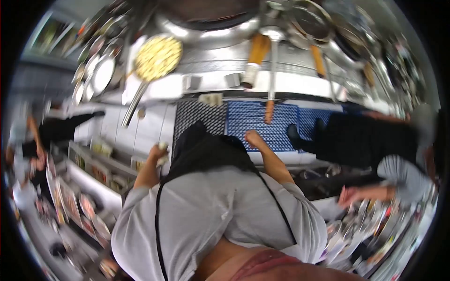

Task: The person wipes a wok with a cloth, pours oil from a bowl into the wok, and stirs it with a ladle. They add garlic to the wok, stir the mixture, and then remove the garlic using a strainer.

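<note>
My left hand (pixel 158 151) hangs at my side near the black apron (pixel 206 150), its fingers closed on a small pale thing, perhaps a folded cloth (pixel 163 146); its kind is blurred. On the other side of the apron, my right hand (pixel 253 139) is curled into a loose fist, with nothing showing in it. Ahead of me, a pan (pixel 158 57) full of yellow pieces rests on the steel counter, its metal handle (pixel 135 104) jutting out toward me. A long-handled ladle (pixel 272 70) lies farther right, its wooden grip over the counter edge. Neither hand touches these.
A large wok (pixel 211 35) sits at the back of the counter. Beside the ladle lies a wooden-handled brush-like tool (pixel 255 58). Strainers (pixel 309 23) are at right, white bowls (pixel 103 75) at left. Blue matting (pixel 262 124) covers the floor. A co-worker (pixel 375 145) stands close on my right; others stand left.
</note>
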`<state>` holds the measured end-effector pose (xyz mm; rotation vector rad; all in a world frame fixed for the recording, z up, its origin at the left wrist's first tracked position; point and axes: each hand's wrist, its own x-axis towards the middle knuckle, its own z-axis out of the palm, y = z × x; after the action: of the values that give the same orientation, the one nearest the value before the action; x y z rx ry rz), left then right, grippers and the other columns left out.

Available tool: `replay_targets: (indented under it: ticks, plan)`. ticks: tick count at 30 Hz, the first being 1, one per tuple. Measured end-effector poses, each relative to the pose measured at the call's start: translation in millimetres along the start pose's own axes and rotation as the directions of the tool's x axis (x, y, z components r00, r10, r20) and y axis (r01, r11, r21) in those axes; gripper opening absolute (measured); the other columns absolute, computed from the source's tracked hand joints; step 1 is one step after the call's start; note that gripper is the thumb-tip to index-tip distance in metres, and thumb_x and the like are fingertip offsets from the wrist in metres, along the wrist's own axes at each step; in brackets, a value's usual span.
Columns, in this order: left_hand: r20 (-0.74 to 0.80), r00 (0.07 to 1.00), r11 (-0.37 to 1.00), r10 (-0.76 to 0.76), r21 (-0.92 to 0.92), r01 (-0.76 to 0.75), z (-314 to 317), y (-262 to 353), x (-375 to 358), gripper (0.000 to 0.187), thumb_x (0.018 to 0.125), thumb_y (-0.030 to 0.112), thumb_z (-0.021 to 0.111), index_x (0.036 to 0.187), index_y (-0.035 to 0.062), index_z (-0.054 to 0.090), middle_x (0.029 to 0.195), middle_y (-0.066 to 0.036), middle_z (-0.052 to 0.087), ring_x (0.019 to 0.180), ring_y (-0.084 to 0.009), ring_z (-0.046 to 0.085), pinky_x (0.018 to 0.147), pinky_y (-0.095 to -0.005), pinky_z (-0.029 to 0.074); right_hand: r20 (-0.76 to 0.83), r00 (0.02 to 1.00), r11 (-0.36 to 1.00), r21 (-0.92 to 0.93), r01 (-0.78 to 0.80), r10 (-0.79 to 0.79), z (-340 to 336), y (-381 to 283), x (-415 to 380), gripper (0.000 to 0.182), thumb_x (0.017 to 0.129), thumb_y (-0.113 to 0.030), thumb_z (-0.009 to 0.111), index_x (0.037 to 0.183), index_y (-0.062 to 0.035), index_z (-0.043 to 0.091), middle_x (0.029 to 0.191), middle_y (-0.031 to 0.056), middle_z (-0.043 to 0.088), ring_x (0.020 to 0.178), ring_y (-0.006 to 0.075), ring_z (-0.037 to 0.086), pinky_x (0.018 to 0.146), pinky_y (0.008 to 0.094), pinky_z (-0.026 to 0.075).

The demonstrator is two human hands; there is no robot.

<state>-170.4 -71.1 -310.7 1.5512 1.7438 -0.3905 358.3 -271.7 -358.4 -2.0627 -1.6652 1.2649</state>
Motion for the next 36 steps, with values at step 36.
replay_targets:
  ticks: [36]
  plan:
    - [0.449,0.866,0.813,0.219,0.407,-0.417,-35.0,99.3,112.9,0.065,0.069,0.04,0.077,0.112,-0.0064,0.063,0.106,-0.026,0.068,0.102,-0.0343,0.067,0.085,-0.0417,0.053,-0.347,0.742,0.817,0.179,-0.548,0.574,-5.9,-82.4,-41.3,0.033,0.079,-0.031,0.055,0.083,-0.0029,0.071,0.087,0.0212,0.069,0.081,0.0387,0.067,0.071,0.0502,0.052]
